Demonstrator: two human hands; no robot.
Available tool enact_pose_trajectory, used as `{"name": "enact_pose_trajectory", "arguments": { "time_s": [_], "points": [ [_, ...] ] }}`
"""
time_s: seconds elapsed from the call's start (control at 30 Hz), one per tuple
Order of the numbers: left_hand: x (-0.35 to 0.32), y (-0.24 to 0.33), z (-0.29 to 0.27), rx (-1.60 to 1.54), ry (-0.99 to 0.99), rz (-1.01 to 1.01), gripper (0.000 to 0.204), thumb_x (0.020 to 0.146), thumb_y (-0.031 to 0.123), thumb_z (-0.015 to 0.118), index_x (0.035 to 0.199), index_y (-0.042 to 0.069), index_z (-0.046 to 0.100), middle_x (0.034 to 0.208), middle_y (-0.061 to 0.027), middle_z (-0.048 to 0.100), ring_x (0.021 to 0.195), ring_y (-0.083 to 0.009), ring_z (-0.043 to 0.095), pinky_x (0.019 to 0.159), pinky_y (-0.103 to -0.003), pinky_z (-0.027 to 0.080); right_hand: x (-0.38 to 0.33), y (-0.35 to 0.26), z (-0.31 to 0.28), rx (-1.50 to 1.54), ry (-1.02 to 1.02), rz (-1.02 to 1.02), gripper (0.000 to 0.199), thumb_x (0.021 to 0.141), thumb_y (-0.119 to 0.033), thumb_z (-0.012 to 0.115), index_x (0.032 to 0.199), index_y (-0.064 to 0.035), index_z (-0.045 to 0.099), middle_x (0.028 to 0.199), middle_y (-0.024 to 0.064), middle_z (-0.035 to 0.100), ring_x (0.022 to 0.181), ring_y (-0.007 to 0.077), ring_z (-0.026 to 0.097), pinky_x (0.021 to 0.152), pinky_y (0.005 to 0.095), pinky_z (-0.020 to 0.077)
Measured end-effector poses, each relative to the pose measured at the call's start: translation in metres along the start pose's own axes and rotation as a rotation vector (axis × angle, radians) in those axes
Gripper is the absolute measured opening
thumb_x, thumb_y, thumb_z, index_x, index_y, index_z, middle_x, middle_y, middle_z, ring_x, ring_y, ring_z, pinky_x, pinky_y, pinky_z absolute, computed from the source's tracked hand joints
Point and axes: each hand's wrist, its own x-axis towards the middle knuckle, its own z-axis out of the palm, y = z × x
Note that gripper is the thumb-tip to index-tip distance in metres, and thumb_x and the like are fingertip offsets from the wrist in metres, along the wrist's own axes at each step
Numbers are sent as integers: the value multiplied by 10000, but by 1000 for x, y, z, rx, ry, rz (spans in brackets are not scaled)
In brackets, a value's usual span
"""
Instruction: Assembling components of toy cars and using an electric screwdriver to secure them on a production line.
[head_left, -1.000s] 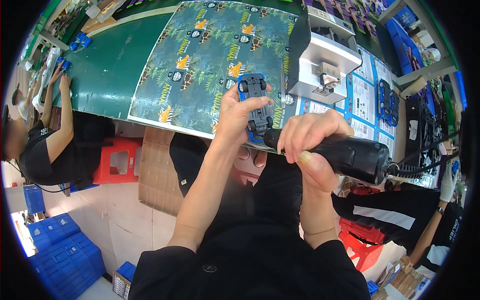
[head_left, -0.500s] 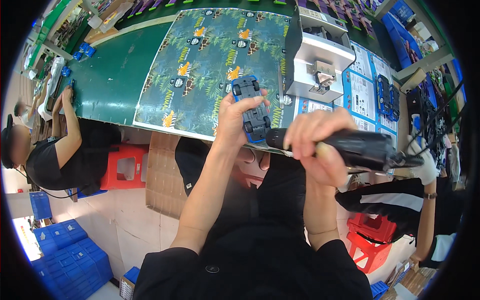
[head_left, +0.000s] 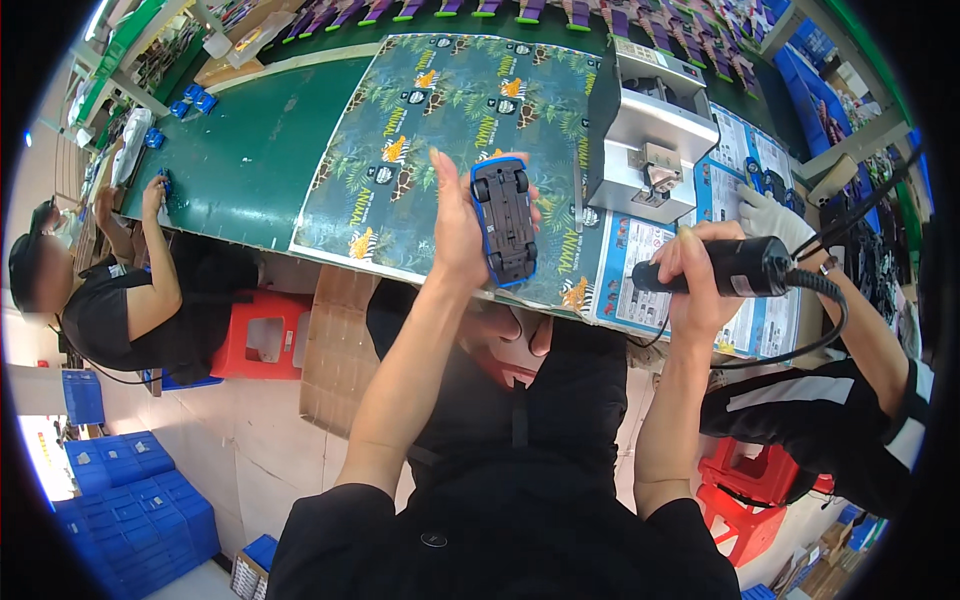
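A blue toy car (head_left: 507, 222) lies underside up in my left hand (head_left: 458, 235), its black chassis and wheels facing me. The fingers curl around the far side of it, while the thumb is lifted off. My right hand (head_left: 697, 285) is wrapped around a black corded electric screwdriver (head_left: 748, 266), held roughly level with its narrow end toward the car. A wide gap separates the screwdriver from the car. Both hands are over the near edge of the bench, where a sheet printed with zebras and leaves (head_left: 440, 130) covers the green top.
A silver metal fixture (head_left: 655, 150) stands beyond my right hand. The screwdriver's cable (head_left: 838, 310) loops at the right. A co-worker's gloved hand (head_left: 775, 220) reaches toward blue toy cars (head_left: 765, 178) there. Another person (head_left: 120, 290) works at the left, near small blue parts (head_left: 195, 98).
The screwdriver has moved right, away from the toy car. My left thumb has come off the chassis. The co-worker's gloved hand has moved in over the printed sheets at the right.
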Motion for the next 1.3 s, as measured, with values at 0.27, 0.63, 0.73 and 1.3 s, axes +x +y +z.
{"name": "enact_pose_trajectory", "arguments": {
  "time_s": [0.27,0.63,0.73,1.3],
  "points": [
    [20,33,4,1970,-638,997,816,589,693,705,1133,92,611,883,-68,554,815,-247,587,708,-360,491,-5,3,8,26,15,28,160,849,-37,695,904,-17,545,645,68,584,521,115,552,540,230,457],
    [-17,190,-158,2471,199,773,917,713,681,696,1390,111,458,1466,-159,372,1405,-319,299,1129,-621,114,4,13,-10,148,-73,-87,111,883,-64,573,890,-15,474,624,54,461,505,141,455,573,316,456],
    [-31,203,-218,2194,744,775,883,789,594,699,1405,24,427,1506,-219,316,1401,-355,298,1124,-597,174,4,14,-4,122,-96,-69,117,926,-114,544,851,-50,481,645,36,448,533,131,432,606,312,427],
    [-52,90,-95,1937,85,1102,333,762,-3,715,1082,-5,625,1194,-200,619,1128,-396,560,989,-475,416,-9,-9,-29,327,58,80,183,809,-1,694,895,-29,536,692,75,574,540,140,554,564,283,484]
  ]
}}
